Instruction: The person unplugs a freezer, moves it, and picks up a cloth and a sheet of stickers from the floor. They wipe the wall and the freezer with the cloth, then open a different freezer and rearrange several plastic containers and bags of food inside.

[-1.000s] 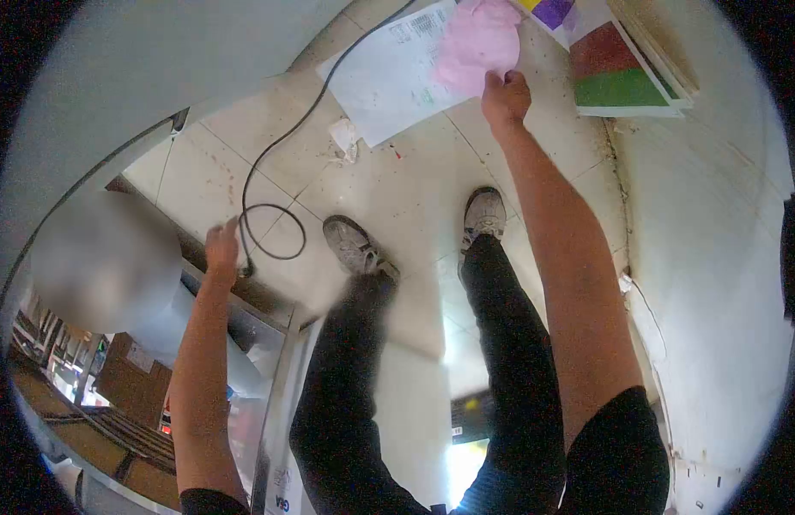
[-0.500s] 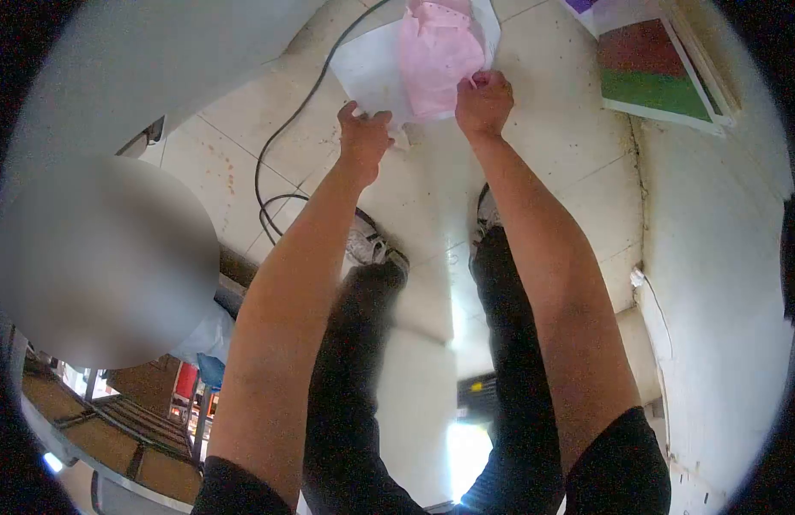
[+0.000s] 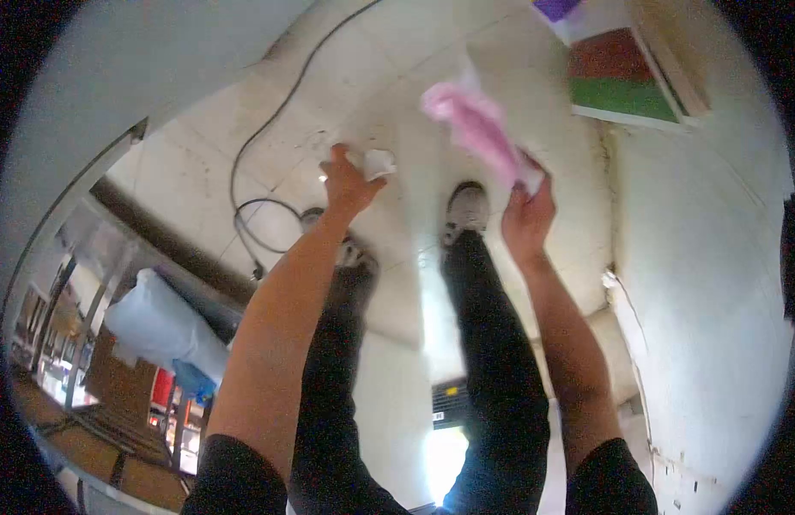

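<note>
My right hand (image 3: 529, 219) is closed on a pink cloth (image 3: 479, 133), which is blurred by motion and seen nearly edge-on. A white sheet (image 3: 470, 75) shows behind the cloth's far end, and some white shows beside my fingers too. To the left, my left hand (image 3: 353, 182) is open over the tiled floor, thumb and fingers spread. Just beyond its fingertips lies a crumpled white scrap (image 3: 379, 163).
A black cable (image 3: 240, 172) loops over the floor on the left, its plug near my left shoe. Red-and-green panels (image 3: 625, 77) lean against the right wall, with a purple item (image 3: 556, 9) beside them. A plastic-wrapped bundle (image 3: 166, 322) lies at lower left.
The pink cloth and white sheet came off the floor with my right hand, moving toward me and right. My left hand moved nearer to me; the white scrap is now in plain view.
</note>
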